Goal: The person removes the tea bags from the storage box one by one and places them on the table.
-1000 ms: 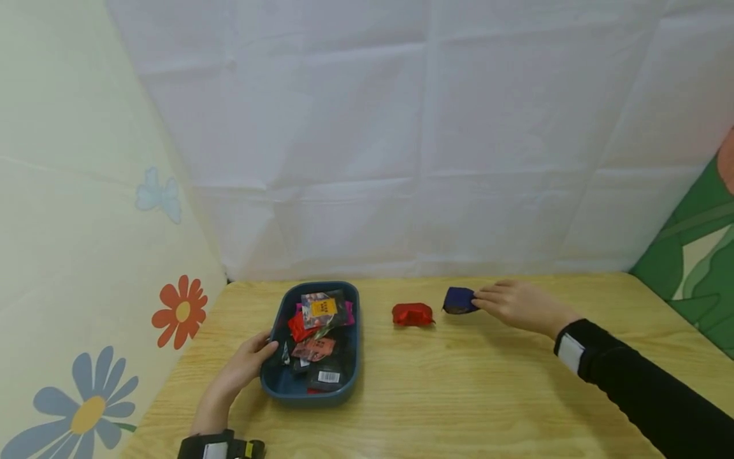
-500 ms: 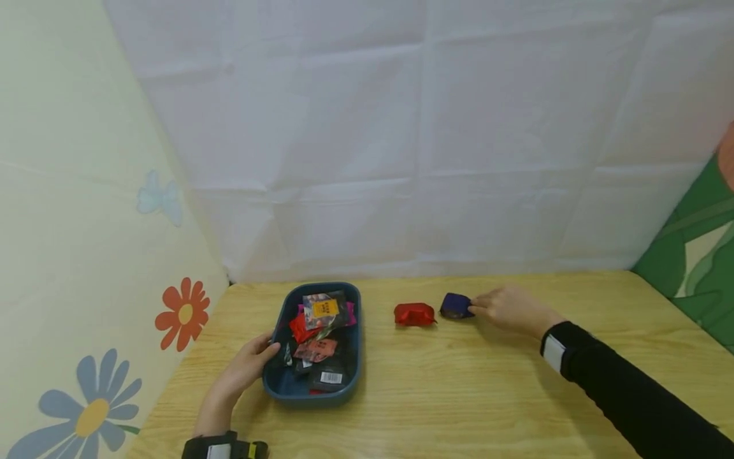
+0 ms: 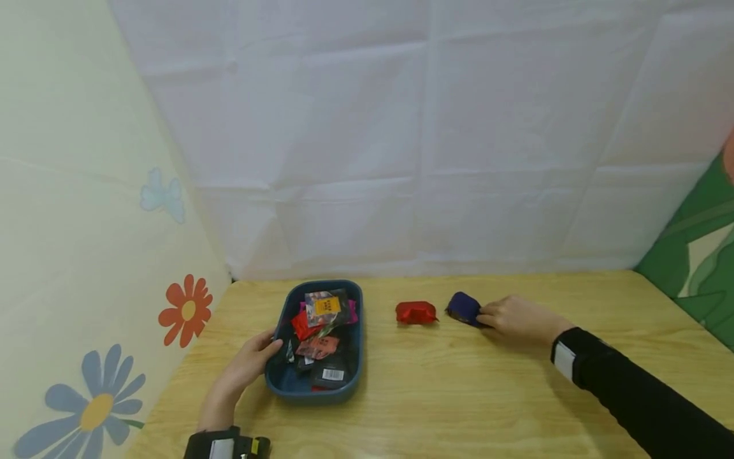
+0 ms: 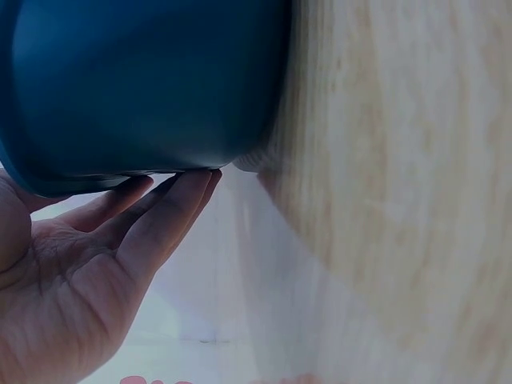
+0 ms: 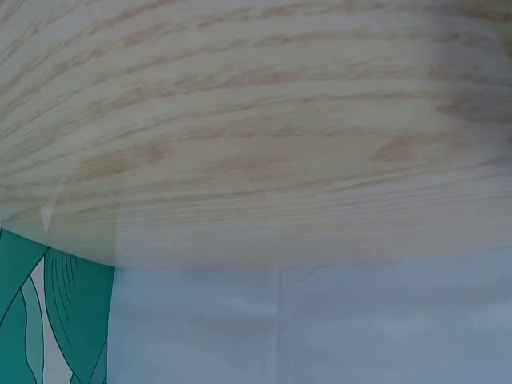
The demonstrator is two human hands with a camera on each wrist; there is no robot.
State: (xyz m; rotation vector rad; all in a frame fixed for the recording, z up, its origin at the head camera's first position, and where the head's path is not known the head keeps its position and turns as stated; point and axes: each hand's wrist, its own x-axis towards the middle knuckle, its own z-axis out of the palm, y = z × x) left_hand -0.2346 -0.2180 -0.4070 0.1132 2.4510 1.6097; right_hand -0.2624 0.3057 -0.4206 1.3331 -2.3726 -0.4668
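A blue plastic bin [image 3: 312, 398] stands at the left of the table, holding several small snack packets. My left hand [image 3: 246, 366] grips its left side, thumb over the rim; in the left wrist view the fingers [image 4: 164, 212] lie along the outer wall. To the right, my right hand [image 3: 518, 319] pinches the right end of a small dark blue wrapped packet [image 3: 462, 307] close over the table. A shiny red wrapped packet [image 3: 416, 313] lies between the bin and the blue one. The right wrist view shows neither hand nor packet.
Inside the bin, a dark packet with a yellow label [image 3: 327, 307] lies on top, near an orange-red one [image 3: 318, 347] and a black one with a barcode [image 3: 332, 375]. The wooden table [image 3: 436, 401] ends at a white cloth backdrop [image 3: 418, 159].
My right hand shifted slightly left, then back right and a little nearer, and the dark blue packet has turned and slid slightly with it. The left hand stays on the bin.
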